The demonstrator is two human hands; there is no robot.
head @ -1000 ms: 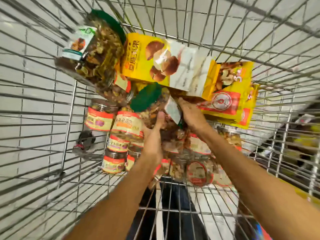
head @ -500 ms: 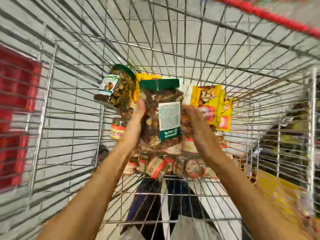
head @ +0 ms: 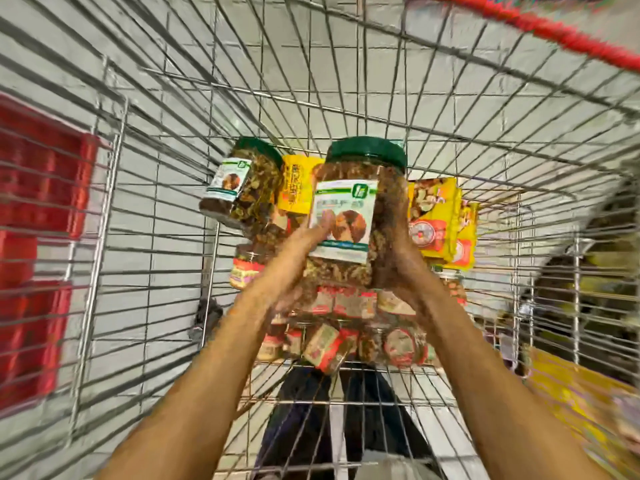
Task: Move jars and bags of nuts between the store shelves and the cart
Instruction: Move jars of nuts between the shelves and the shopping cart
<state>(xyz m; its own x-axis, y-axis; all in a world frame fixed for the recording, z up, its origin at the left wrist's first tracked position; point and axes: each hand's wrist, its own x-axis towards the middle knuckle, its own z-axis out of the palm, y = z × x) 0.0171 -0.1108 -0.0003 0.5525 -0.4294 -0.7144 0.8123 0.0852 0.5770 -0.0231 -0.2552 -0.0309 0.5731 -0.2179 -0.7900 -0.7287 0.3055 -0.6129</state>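
Observation:
I hold a large clear jar of nuts (head: 360,209) with a green lid upright above the wire cart (head: 145,209). My left hand (head: 294,268) grips its left side and bottom, thumb on the white label. My right hand (head: 398,268) clasps its right side. A second green-lidded jar (head: 249,188) leans at the cart's far left end. Yellow bags of nuts (head: 440,220) lie behind the held jar. Several small red-labelled jars (head: 346,334) are piled on the cart floor below my hands.
A red plastic panel (head: 38,237) shows through the cart's left wall. The red cart handle (head: 554,32) crosses the top right. Yellow packs (head: 575,407) sit outside the cart at lower right. Dark trouser legs (head: 339,420) show under the cart floor.
The jar has come up out of the pile, gone from tilted to upright, and turned so its front label faces me. The view has pulled back from the cart floor.

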